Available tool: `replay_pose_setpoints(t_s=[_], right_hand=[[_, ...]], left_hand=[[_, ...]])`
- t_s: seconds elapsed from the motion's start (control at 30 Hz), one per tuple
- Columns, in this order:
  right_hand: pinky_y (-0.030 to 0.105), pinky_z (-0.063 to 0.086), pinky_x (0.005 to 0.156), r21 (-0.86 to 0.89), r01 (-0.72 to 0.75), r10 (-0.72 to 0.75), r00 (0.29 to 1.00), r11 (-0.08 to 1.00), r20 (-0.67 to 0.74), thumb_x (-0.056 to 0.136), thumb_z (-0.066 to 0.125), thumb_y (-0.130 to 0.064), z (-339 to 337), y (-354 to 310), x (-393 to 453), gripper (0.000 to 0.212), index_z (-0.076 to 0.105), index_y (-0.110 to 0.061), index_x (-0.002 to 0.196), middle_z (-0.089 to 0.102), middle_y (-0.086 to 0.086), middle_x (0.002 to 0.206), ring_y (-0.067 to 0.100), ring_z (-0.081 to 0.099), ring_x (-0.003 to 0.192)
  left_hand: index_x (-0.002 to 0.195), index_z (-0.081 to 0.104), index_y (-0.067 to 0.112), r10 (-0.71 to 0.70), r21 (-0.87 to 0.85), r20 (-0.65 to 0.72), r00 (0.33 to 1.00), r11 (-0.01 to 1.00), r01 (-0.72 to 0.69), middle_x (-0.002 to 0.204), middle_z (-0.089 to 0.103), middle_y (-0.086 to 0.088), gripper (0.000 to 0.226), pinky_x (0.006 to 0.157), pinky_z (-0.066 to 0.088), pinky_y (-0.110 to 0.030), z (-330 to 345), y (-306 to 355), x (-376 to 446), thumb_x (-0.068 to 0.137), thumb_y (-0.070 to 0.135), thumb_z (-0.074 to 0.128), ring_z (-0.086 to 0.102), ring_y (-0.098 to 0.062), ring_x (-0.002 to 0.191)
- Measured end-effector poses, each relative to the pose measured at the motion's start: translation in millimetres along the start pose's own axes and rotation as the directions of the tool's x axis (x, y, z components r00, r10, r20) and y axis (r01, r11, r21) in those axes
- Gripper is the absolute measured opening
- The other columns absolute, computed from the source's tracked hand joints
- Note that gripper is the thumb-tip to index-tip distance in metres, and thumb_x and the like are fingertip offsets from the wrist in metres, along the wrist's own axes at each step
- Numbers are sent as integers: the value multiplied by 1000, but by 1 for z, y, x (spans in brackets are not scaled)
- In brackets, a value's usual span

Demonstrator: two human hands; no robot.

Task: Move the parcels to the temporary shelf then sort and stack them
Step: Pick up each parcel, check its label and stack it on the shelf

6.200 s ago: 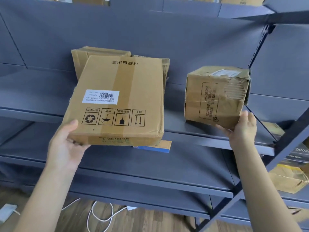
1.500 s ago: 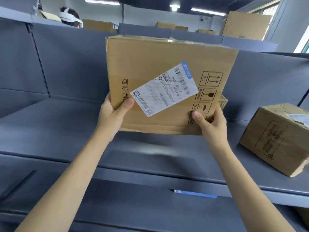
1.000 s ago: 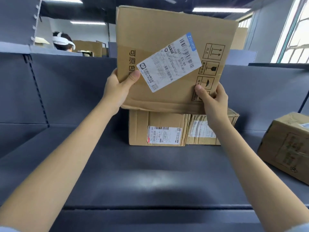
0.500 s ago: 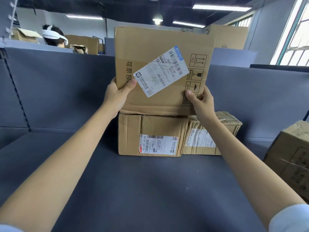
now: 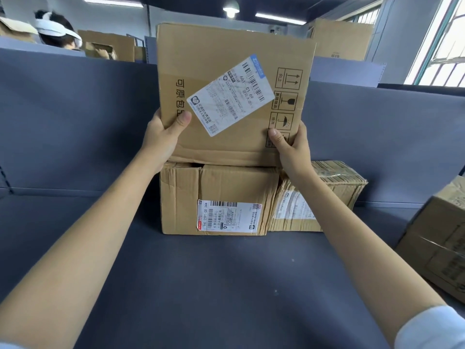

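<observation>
I hold a flat brown parcel (image 5: 221, 59) with a slanted white shipping label, its labelled face toward me. My left hand (image 5: 161, 139) grips its lower left edge, thumb on the front. My right hand (image 5: 292, 147) grips its lower right edge. The parcel's bottom edge sits at the top of a labelled brown carton (image 5: 214, 200) standing at the back of the grey shelf (image 5: 201, 285). Beside that carton on the right stands a smaller taped parcel (image 5: 327, 187).
Another brown parcel (image 5: 437, 240) sits at the right edge of the shelf. The grey back panel (image 5: 75, 122) rises behind the cartons. Beyond it are more cartons (image 5: 339, 39) and a person wearing a white headband (image 5: 55, 31).
The held parcel has come down from raised height until its bottom edge meets the top of the labelled carton. Both hands keep the same grip.
</observation>
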State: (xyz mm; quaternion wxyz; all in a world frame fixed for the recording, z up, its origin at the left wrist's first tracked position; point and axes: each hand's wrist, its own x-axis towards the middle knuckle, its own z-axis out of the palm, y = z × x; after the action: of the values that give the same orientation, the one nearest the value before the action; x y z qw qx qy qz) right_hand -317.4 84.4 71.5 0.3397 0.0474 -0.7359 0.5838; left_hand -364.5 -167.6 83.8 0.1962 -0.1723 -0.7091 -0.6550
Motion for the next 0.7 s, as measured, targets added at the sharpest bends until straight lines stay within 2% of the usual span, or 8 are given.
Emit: replay_pose_setpoints(t_s=[0.13,0.2,0.27,0.37,0.47,0.53,0.6,0.7], right_hand=[[39,40,106,23,-11,11,1000,1000,1,84,68,-39,2,-3,-1,67,36,-17,139,57,-17,116,8,53,115],[41,41,106,36,-16,16,1000,999,-5,77,68,-48,2,-4,-3,76,37,-19,138,59,-14,119,10,54,117],[40,42,105,41,-10,11,1000,999,-18,77,71,-46,2,-6,-3,71,41,-19,135,60,-12,118,10,56,114],[34,47,97,46,22,-19,998,999,-65,82,73,-33,1,-3,-3,55,48,-19,129,64,-8,112,4,58,96],[25,45,87,16,41,-40,997,999,-58,84,70,-31,2,0,-7,49,49,-20,127,63,-15,103,-9,54,80],[26,45,93,3,35,-35,999,999,-25,86,68,-30,2,-1,-9,52,45,-20,132,61,-17,107,-6,56,94],[29,43,101,19,21,-22,1000,1000,18,88,66,-28,2,-2,-7,58,37,-18,137,59,-13,116,6,55,111],[31,40,104,22,23,-25,997,999,75,90,63,-25,3,-1,-4,63,29,-14,142,56,-11,119,9,52,115]], left_hand=[[125,47,21,-13,-12,-11,1000,1000,13,102,58,21,44,65,42,0,0,2,1,87,41,60,54,11,91],[122,48,23,-15,-25,-11,1000,1000,15,102,59,21,42,67,43,-3,-1,3,1,86,42,60,54,10,92],[118,50,25,-12,-48,-10,1000,999,11,102,60,20,45,71,43,-8,-2,5,2,81,46,62,55,7,94],[117,52,24,-8,-83,-7,1000,997,8,103,60,19,58,74,43,-11,-6,7,2,69,54,61,55,5,96],[117,53,26,-21,-73,30,999,997,23,106,61,18,72,77,44,-12,-11,5,1,62,68,69,55,4,99],[120,52,24,-30,-69,38,999,997,33,106,60,18,74,78,42,-12,-12,3,1,63,68,69,55,4,99],[127,49,18,-27,-80,14,1000,996,28,104,59,17,71,76,42,-12,-11,4,1,70,58,65,54,4,97],[128,47,15,-12,-63,-37,999,998,9,102,58,17,54,70,42,-8,-9,2,2,83,44,60,54,6,93]])
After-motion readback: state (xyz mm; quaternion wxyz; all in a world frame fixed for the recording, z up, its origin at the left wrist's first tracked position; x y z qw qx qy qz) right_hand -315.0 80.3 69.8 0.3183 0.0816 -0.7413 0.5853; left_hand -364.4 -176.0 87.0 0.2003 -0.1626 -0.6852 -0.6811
